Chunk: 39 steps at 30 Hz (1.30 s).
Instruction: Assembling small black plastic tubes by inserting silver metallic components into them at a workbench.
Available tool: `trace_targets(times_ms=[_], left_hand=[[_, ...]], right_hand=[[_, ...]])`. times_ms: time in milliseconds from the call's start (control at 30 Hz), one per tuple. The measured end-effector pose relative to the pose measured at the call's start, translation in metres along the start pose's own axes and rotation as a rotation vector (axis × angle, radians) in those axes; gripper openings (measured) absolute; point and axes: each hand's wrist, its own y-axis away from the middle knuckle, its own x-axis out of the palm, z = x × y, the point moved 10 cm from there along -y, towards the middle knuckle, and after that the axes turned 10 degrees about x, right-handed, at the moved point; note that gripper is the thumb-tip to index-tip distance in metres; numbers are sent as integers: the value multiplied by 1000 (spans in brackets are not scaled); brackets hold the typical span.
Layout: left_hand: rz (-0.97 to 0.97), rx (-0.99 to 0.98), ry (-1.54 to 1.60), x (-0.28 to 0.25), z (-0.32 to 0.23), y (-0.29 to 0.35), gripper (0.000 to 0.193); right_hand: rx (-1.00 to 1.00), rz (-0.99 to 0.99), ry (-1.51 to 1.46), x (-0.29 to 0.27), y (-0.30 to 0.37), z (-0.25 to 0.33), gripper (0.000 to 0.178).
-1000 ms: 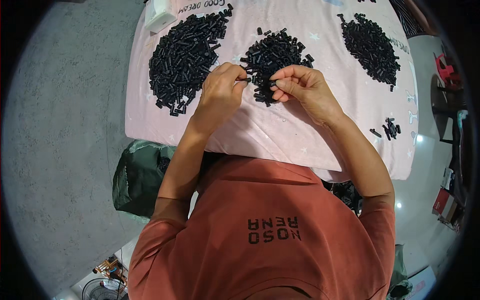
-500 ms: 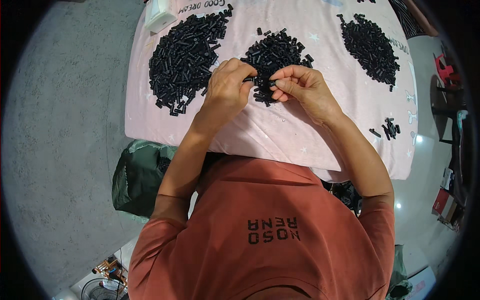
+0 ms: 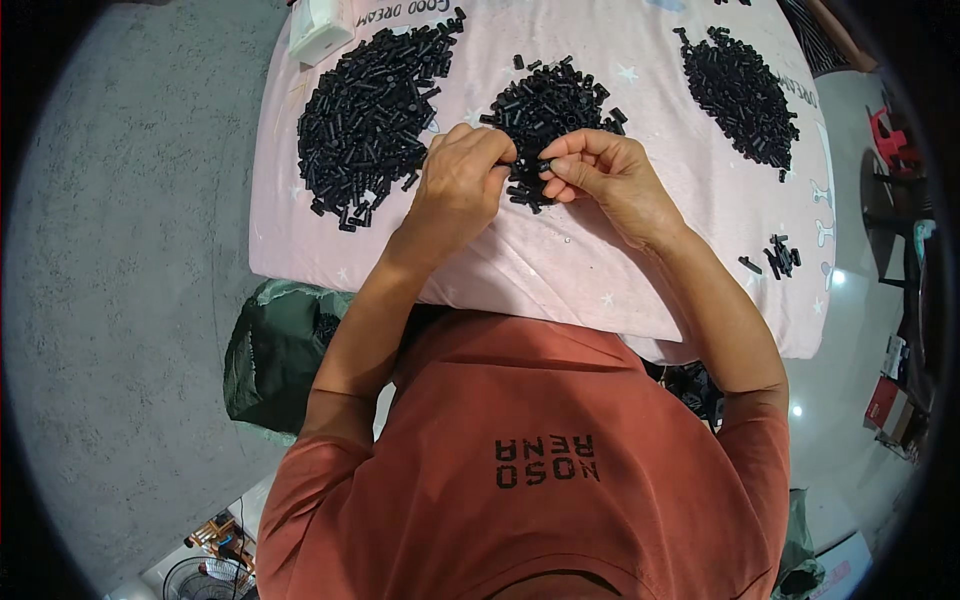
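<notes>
While a black pc [image 3: 544, 166] was pinched in R hand [image 3: 604, 178] over near end of centre pile [image 3: 550, 103], 2nd pc [image 3: 505, 166] was prob. clamped in L hand [image 3: 462, 180] at pile's left; lining-up seemed underway, steadiness needed.

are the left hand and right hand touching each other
Apart: the head view shows a gap between the left hand and the right hand, with part of the middle black pile visible between them.

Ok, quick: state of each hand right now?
Left hand: closed in a pinch, seemingly on a black piece, mostly hidden.
Right hand: closed, pinching a short black tube.
</notes>
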Motion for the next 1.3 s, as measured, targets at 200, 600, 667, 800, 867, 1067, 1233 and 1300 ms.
trace_targets(times_ms=[200, 600, 667, 800, 867, 1067, 1233, 1300], left_hand=[[-109, -96, 196, -7, 2, 3, 13], [-258, -310, 591, 1, 9, 21, 11], [-252, -329, 592, 3, 11, 23, 12], [-255, -260, 568, 3, 9, 23, 11], [-261, -241, 575, 2, 7, 21, 11], [-206, -228, 516, -3, -3, 18, 12], [-255, -118, 416, -13, -10, 15, 10], [-243, -119, 397, -13, -11, 14, 9]], right_hand=[[-6, 9, -1, 0, 0, 0, 13], [17, 44, -76, 1, 1, -1, 14], [16, 48, -76, 2, 1, -2, 14], [13, 62, -79, 5, 2, -1, 14], [15, 66, -72, 5, 2, -1, 14], [-8, 66, -52, 6, 2, 1, 13], [-13, 72, -66, 7, 2, 1, 13], [-11, 75, -67, 8, 2, 0, 13]])
